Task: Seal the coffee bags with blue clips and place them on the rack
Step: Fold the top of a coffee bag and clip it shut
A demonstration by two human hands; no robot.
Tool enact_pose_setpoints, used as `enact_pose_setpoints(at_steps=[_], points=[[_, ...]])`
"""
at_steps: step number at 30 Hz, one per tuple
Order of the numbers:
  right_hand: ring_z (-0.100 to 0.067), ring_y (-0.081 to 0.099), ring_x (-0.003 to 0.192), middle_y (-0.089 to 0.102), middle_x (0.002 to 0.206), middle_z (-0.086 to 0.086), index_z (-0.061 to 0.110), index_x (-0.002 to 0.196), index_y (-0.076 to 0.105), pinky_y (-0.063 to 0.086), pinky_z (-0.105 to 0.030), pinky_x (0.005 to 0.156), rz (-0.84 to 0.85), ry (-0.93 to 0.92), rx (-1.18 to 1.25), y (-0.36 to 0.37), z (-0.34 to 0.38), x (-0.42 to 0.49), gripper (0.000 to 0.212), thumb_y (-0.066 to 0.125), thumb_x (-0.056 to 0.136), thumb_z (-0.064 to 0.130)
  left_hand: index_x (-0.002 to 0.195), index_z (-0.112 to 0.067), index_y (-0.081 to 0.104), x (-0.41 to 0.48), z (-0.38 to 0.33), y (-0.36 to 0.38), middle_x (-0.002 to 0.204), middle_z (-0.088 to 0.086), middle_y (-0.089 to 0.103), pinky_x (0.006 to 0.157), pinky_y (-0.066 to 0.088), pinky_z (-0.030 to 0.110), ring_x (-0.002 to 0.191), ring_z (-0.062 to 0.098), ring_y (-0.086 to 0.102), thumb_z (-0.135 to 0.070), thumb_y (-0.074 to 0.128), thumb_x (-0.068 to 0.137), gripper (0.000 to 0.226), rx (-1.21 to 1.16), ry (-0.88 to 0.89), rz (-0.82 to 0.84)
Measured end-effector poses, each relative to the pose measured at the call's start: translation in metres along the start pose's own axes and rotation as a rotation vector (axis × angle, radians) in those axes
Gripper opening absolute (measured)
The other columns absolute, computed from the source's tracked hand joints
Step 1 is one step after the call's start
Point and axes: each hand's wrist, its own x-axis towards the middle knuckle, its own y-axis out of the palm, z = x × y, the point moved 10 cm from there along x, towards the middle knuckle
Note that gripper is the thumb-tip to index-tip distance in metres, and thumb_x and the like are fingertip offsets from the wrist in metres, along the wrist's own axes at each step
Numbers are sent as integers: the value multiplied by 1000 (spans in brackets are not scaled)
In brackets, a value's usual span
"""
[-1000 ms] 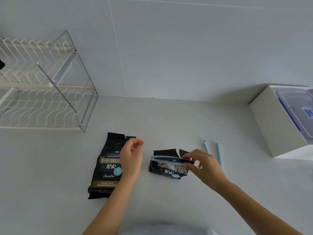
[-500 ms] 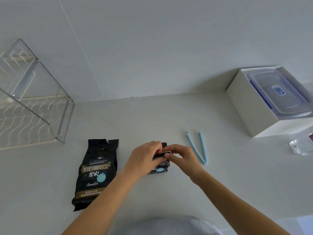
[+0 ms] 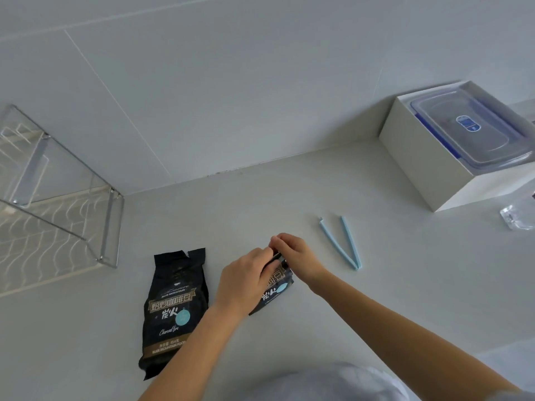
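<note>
A small black coffee bag [image 3: 275,290] lies on the white counter under both my hands. My left hand [image 3: 243,280] covers its upper left part and pinches its top edge. My right hand [image 3: 295,256] pinches the same top edge from the right; the clip seen there earlier is hidden by my fingers. A second, larger black coffee bag [image 3: 173,305] lies flat to the left, its torn top open. An open blue clip [image 3: 344,244] lies in a V shape to the right. The wire rack [image 3: 55,215] stands at the far left.
A white box [image 3: 428,166] holding a clear lidded container [image 3: 474,131] stands at the back right against the wall. A small clear glass object [image 3: 518,218] sits at the right edge. The wall runs along the counter's back.
My left hand came over from the larger bag onto the small bag, and both hands now pinch its top. The view has swung right, so the rack sits farther left.
</note>
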Motion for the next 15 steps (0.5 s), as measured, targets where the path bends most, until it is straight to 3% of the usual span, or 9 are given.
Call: enact_pose_setpoints(at_steps=[6,15], points=[[-13,55,81,61,85,-3,15,79,62,46,-30,77,-5,-236,-304,1,25,-3,30,37,95,16,74,-18,41,-7,-4,-4,66,-10,45,44,35,29,57,13,41,-28,47,94,23,-14,14,-53],[-14,51,72,56,77,1,13,76,54,46,-36,71,-32,-314,-329,6,33,-8,28,35,96,14,71,-24,31,-10,1,-7,65,-11,40,47,40,35,57,13,38,-36,37,93,25,-104,17,-75]])
